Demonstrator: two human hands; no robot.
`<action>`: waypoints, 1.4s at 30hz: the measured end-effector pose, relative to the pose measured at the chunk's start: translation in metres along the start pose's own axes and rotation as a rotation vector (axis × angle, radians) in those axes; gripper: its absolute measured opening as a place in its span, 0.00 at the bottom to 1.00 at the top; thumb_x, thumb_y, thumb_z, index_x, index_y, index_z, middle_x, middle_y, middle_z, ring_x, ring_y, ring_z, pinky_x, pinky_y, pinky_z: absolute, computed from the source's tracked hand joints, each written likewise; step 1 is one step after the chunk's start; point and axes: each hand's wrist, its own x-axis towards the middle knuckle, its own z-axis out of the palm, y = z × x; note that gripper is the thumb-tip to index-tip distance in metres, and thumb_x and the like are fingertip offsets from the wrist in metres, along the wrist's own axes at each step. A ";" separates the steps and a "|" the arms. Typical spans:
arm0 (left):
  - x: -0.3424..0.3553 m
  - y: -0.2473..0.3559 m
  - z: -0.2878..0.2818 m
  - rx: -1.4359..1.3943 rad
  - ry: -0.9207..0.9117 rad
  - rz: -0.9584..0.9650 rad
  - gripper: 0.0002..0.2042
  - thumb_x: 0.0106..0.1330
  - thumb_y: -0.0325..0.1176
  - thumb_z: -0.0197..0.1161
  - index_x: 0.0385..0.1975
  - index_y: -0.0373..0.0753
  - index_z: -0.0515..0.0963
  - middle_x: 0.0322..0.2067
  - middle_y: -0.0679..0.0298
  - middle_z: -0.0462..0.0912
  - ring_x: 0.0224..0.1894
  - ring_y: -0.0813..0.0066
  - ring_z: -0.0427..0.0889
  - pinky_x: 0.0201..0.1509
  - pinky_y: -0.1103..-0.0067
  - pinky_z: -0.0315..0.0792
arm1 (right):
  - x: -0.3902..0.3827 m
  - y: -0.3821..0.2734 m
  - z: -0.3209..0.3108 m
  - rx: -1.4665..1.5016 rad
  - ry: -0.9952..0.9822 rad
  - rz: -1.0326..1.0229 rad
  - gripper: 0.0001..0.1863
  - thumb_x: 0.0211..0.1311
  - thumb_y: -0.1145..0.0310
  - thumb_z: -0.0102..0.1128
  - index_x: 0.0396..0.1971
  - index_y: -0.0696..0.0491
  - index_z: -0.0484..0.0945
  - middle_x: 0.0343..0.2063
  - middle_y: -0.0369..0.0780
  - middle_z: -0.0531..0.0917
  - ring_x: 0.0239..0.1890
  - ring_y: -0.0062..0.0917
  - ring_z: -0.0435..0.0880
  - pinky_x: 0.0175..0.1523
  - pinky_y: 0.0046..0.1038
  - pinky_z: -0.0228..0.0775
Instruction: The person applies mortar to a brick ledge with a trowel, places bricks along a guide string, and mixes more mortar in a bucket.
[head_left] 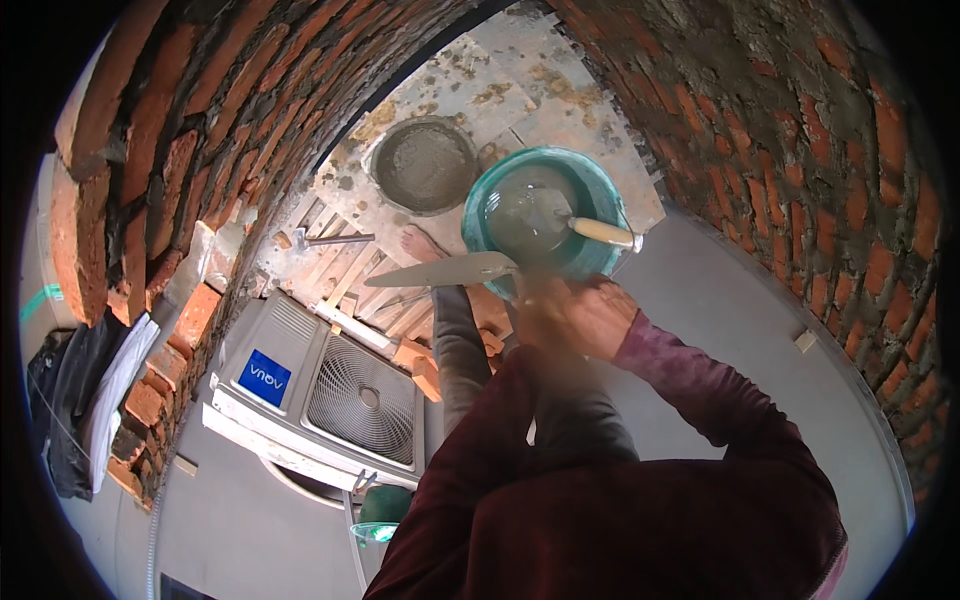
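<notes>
In front of my body, my left hand [545,325] and my right hand [600,312] are close together beside the near rim of a teal bucket [484,200]. A pointed trowel [440,271] extends leftward from them, its flat grey blade level. My right hand's fingers are curled round the handle end, mostly hidden. Motion blurs my left hand, so its fingers are unclear. Inside the bucket is grey watery liquid [520,215]. A second tool with a wooden handle [600,233] leans there against the right rim, its other end in the liquid.
Farther off, a round dark tub [423,165] holds grey mortar on a splattered board [510,85]. A hammer-like tool [335,239] lies near wooden slats and my bare foot [420,243]. Left stands a grey appliance [365,395] with a round grille. Brick walls [770,170] flank both sides.
</notes>
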 end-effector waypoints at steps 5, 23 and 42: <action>-0.029 0.009 -0.052 -0.231 -0.032 -0.124 0.28 0.63 0.45 0.59 0.62 0.43 0.64 0.59 0.57 0.70 0.63 0.60 0.67 0.65 0.70 0.62 | 0.038 -0.023 0.042 0.006 -0.022 -0.091 0.20 0.56 0.68 0.49 0.47 0.61 0.71 0.26 0.49 0.83 0.33 0.44 0.83 0.46 0.40 0.72; -0.009 -0.012 -0.093 -1.614 0.221 -0.547 0.17 0.69 0.38 0.53 0.56 0.45 0.67 0.55 0.65 0.73 0.55 0.69 0.75 0.57 0.70 0.72 | 0.122 -0.062 0.065 -0.139 -0.010 -0.116 0.20 0.51 0.68 0.53 0.45 0.61 0.73 0.25 0.48 0.83 0.31 0.43 0.83 0.46 0.38 0.72; -0.002 -0.018 -0.075 -1.203 0.275 -0.456 0.16 0.70 0.36 0.53 0.56 0.45 0.66 0.55 0.65 0.74 0.54 0.71 0.76 0.56 0.70 0.73 | 0.141 -0.054 0.062 -0.149 -0.153 -0.201 0.18 0.48 0.69 0.54 0.41 0.59 0.75 0.23 0.47 0.83 0.29 0.40 0.83 0.48 0.36 0.71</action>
